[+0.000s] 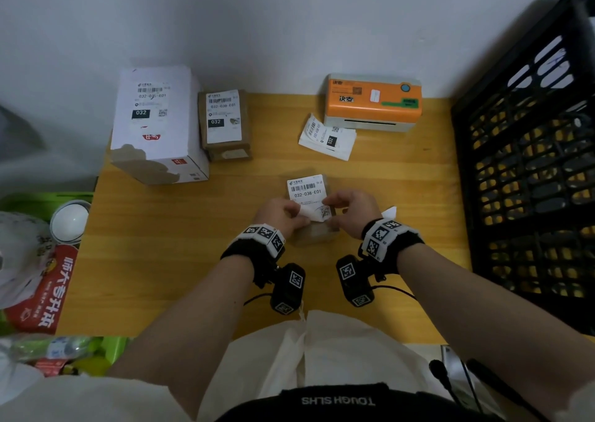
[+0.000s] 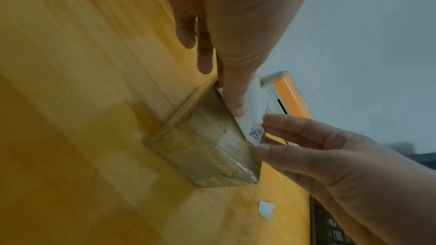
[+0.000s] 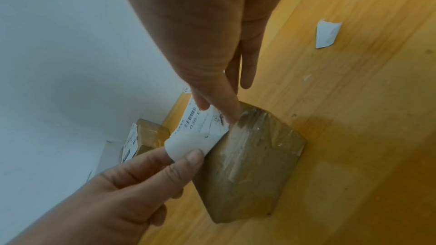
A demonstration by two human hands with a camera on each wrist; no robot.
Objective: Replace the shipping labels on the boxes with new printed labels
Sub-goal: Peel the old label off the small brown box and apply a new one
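A small brown taped box [image 1: 317,233] [image 3: 250,170] [image 2: 207,148] lies on the wooden table [image 1: 180,228] in front of me. Its white shipping label [image 1: 307,189] [image 3: 200,135] is stuck at the far end, and its near corner is curled up off the box. My left hand [image 1: 280,212] [image 3: 186,154] pinches that lifted corner between thumb and forefinger. My right hand [image 1: 349,207] [image 3: 226,113] reaches in from the right with fairly straight fingers, its fingertips pressing on the label and box top beside the peel line.
A large white labelled box [image 1: 154,122] and stacked brown labelled boxes [image 1: 225,122] stand at the back left. An orange label printer [image 1: 373,102] with loose printed labels [image 1: 328,136] is at the back right. A black crate [image 1: 528,164] walls the right side. A torn paper scrap [image 3: 328,33] lies near my right wrist.
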